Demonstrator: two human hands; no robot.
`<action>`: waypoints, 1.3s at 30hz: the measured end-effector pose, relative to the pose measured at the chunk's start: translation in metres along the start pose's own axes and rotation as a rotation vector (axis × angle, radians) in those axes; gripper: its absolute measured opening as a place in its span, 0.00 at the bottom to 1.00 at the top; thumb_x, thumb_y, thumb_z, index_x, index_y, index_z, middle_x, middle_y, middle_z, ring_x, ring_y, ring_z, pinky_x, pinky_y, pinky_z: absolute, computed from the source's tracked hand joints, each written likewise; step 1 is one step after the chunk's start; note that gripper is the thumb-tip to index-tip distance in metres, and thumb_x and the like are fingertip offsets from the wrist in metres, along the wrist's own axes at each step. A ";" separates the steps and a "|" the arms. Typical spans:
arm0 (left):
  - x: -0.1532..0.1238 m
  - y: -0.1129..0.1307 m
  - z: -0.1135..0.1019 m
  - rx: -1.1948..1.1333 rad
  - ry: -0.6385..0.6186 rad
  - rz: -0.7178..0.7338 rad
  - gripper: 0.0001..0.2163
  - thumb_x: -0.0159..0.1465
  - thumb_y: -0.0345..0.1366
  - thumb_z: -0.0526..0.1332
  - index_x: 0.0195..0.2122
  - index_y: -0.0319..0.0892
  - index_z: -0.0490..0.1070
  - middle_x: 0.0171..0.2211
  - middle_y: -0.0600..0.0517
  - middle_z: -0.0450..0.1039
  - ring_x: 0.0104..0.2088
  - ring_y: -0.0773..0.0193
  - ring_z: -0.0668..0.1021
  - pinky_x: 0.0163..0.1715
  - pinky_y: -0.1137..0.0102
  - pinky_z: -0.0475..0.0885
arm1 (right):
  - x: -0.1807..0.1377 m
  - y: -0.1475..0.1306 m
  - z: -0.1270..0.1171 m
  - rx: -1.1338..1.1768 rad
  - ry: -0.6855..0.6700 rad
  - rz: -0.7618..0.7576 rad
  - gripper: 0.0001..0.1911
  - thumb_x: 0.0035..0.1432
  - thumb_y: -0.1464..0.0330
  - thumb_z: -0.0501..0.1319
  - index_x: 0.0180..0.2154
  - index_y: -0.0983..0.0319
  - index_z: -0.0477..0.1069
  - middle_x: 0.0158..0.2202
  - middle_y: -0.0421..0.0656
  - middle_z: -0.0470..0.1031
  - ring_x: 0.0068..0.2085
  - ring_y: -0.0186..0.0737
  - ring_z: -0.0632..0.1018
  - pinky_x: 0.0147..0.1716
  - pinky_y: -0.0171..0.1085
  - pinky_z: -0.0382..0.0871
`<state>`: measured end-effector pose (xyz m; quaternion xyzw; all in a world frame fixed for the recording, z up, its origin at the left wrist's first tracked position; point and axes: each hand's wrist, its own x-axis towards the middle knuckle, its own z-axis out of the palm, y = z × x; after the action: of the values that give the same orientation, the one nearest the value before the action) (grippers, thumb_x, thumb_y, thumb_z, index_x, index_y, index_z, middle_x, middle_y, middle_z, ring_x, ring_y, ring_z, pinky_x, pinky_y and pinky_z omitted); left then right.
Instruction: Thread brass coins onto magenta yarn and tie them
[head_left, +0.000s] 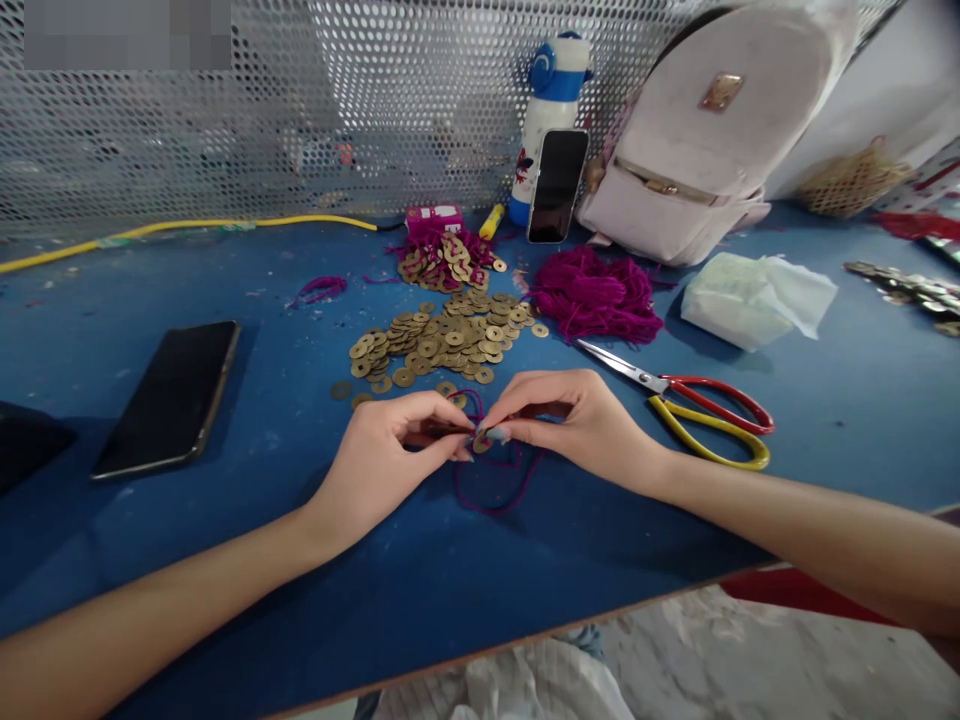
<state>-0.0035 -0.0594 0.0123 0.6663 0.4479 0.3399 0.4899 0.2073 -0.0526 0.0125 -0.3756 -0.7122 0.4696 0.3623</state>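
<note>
My left hand is closed in a pinch on a thin purple cord, whose loop hangs on the blue table below my fingers. Thumb and forefinger of my right hand pinch a brass coin with a hole in it, right against my left fingertips. Whether the cord passes through the coin is hidden by my fingers. Just beyond my hands lies a heap of loose brass coins. Behind it is a pile of coins tied with purple cord. A bundle of purple cords sits to the right.
Scissors with red and yellow handles lie beside my right hand. A dark phone rests at the left. Another phone leans on a bottle, near a pale backpack and a tissue pack. Perforated metal borders the back.
</note>
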 end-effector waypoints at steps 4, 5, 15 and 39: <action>0.001 -0.001 0.000 -0.035 -0.027 0.021 0.04 0.57 0.26 0.66 0.32 0.40 0.78 0.26 0.57 0.81 0.27 0.69 0.84 0.32 0.82 0.78 | 0.001 0.003 0.001 -0.021 0.000 0.003 0.04 0.58 0.71 0.65 0.34 0.64 0.80 0.32 0.43 0.78 0.32 0.34 0.77 0.31 0.32 0.70; 0.001 -0.001 0.000 -0.051 -0.027 0.019 0.04 0.57 0.26 0.66 0.32 0.40 0.79 0.27 0.56 0.81 0.27 0.69 0.84 0.32 0.82 0.78 | 0.001 0.003 0.001 -0.026 0.008 0.001 0.04 0.58 0.71 0.65 0.34 0.64 0.79 0.32 0.43 0.78 0.31 0.34 0.77 0.30 0.32 0.70; 0.002 -0.005 -0.001 -0.160 -0.010 -0.064 0.03 0.55 0.29 0.68 0.31 0.39 0.79 0.25 0.54 0.82 0.26 0.66 0.84 0.31 0.80 0.79 | 0.001 0.006 0.003 -0.092 0.055 -0.086 0.03 0.58 0.73 0.63 0.36 0.63 0.76 0.33 0.42 0.78 0.32 0.32 0.77 0.31 0.31 0.72; 0.006 0.002 -0.001 -0.076 -0.013 -0.090 0.03 0.54 0.32 0.66 0.29 0.38 0.78 0.22 0.51 0.80 0.25 0.62 0.83 0.32 0.72 0.81 | 0.004 0.012 -0.006 -0.363 0.049 -0.439 0.03 0.61 0.69 0.64 0.35 0.60 0.77 0.36 0.43 0.76 0.37 0.37 0.77 0.38 0.37 0.74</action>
<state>-0.0019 -0.0539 0.0150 0.6286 0.4610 0.3301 0.5323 0.2126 -0.0438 0.0038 -0.2823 -0.8400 0.2353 0.3993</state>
